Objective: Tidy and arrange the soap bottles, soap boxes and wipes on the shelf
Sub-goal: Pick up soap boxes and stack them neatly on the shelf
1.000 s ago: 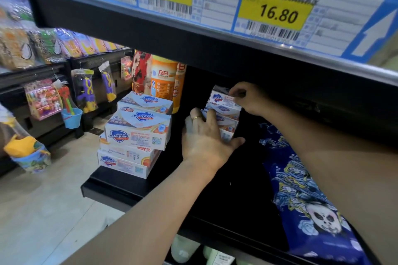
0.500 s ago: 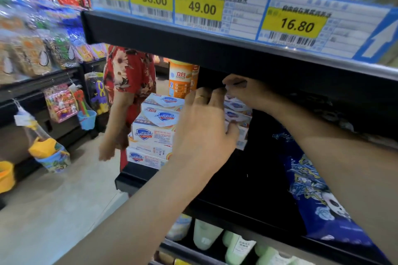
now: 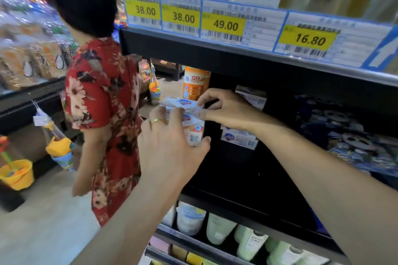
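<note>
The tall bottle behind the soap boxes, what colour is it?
Orange, with a white label band, on the tall plastic bottle; seen in the head view.

At frame centre my left hand (image 3: 172, 146) covers the front of a soap box stack (image 3: 189, 118); my right hand (image 3: 226, 107) lies on its top. Behind stands a bottle (image 3: 193, 84); right, another stack (image 3: 239, 137); far left, a person (image 3: 101, 97).

Both bare arms are reaching forward. The left hand (image 3: 170, 146) is spreading its fingers, a ring on one, thumb stretched out to the right. The right hand (image 3: 226, 109) is curling its fingers leftward, pinching.
</note>
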`<control>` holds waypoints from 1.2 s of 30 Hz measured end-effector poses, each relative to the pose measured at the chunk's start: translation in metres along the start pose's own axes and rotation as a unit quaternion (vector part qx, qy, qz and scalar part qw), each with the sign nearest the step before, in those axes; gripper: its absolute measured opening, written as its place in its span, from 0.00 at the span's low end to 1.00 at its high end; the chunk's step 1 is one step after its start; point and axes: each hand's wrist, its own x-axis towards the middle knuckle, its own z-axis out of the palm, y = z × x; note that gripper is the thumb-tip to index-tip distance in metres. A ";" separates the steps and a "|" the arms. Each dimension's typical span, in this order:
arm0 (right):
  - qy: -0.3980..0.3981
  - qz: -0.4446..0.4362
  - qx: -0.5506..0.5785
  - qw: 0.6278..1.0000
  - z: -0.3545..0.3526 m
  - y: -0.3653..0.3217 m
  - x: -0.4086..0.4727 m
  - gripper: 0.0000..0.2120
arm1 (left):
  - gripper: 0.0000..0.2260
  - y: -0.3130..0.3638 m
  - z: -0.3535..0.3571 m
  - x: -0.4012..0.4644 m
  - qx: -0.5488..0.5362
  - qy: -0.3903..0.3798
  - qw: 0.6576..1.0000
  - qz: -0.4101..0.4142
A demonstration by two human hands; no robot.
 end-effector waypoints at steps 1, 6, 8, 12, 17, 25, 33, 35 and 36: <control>0.002 0.004 0.001 1.000 0.001 -0.001 0.000 0.12 | 0.37 -0.002 0.001 0.000 -0.001 0.002 1.000 -0.002; -0.018 0.035 0.038 0.999 0.005 -0.004 0.008 0.15 | 0.31 -0.005 0.001 0.001 0.003 0.018 1.000 0.004; -0.032 0.040 0.057 0.997 0.004 -0.004 0.012 0.17 | 0.30 -0.006 0.002 0.000 -0.016 0.028 0.999 0.007; -0.041 0.035 0.071 0.996 0.002 0.000 0.015 0.20 | 0.29 -0.004 0.002 -0.004 -0.038 0.033 0.999 0.011; -0.004 -0.001 -0.016 1.000 -0.003 0.001 0.012 0.20 | 0.29 -0.002 -0.001 -0.012 -0.072 0.033 0.997 0.011; 0.009 0.052 -0.013 0.999 -0.056 0.039 -0.009 0.11 | 0.32 0.039 0.006 -0.041 -0.093 0.010 0.992 0.081; -0.001 0.157 0.068 0.985 -0.095 0.101 -0.011 0.03 | 0.33 0.089 0.033 -0.011 -0.102 -0.036 0.987 0.118; 0.015 0.175 0.067 0.982 -0.095 0.110 -0.012 0.04 | 0.31 0.094 0.041 0.001 -0.107 -0.034 0.986 0.124; 0.036 0.176 0.062 0.982 -0.095 0.112 -0.012 0.05 | 0.31 0.095 0.046 0.008 -0.110 -0.032 0.986 0.123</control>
